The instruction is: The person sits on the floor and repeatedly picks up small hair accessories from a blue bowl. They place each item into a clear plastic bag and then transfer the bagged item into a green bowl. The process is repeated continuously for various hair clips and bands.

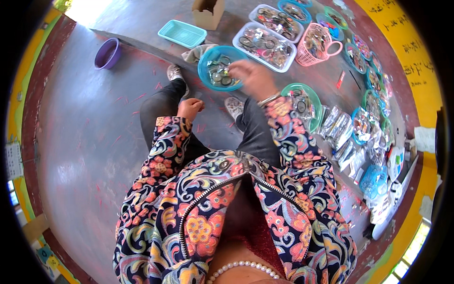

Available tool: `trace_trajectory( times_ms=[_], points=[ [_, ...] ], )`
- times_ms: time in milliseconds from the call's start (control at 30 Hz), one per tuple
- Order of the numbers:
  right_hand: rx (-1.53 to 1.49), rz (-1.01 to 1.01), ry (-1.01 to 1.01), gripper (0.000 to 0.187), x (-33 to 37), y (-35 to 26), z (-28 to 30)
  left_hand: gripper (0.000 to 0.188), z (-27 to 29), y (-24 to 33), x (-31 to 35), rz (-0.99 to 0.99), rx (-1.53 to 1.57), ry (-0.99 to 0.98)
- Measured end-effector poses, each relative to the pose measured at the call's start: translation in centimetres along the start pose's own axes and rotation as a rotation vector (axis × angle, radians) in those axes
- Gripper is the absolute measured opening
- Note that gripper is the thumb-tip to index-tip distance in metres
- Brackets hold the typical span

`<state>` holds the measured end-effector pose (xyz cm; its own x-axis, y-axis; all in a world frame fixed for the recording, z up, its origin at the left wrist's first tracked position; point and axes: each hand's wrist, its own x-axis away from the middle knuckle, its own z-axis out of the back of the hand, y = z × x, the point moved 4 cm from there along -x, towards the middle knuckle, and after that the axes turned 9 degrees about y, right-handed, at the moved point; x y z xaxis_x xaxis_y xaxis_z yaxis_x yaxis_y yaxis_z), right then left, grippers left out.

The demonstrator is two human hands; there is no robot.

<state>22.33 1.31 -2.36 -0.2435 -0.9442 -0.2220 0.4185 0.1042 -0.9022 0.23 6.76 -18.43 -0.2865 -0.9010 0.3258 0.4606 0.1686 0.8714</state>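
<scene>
My left hand (190,109) is closed above my left knee. Its fingers are curled together, and what they hold, if anything, is too small to name. My right hand (256,80) hovers at the right rim of a blue basin (203,75), its fingers smeared by motion. Small items in clear bags (220,73), some with dark rings, lie in that basin. Just right of my right wrist stands a green basin (317,102) holding similar bagged pieces.
Two white trays (269,67) of bagged items and a pink basket (307,57) stand beyond. A turquoise tray (182,34), a cardboard box (208,19) and a purple basin (108,54) are farther left. Silvery packets (336,125) and several filled baskets line the right wall.
</scene>
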Motion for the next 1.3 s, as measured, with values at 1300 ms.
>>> trace_trajectory(
  times_ms=[1300],
  points=[
    [0.67,0.243,-0.818,0.013,7.2,-2.5,-12.4,0.04,-5.3,0.9,-14.5,0.1,-0.507,0.193]
  ],
)
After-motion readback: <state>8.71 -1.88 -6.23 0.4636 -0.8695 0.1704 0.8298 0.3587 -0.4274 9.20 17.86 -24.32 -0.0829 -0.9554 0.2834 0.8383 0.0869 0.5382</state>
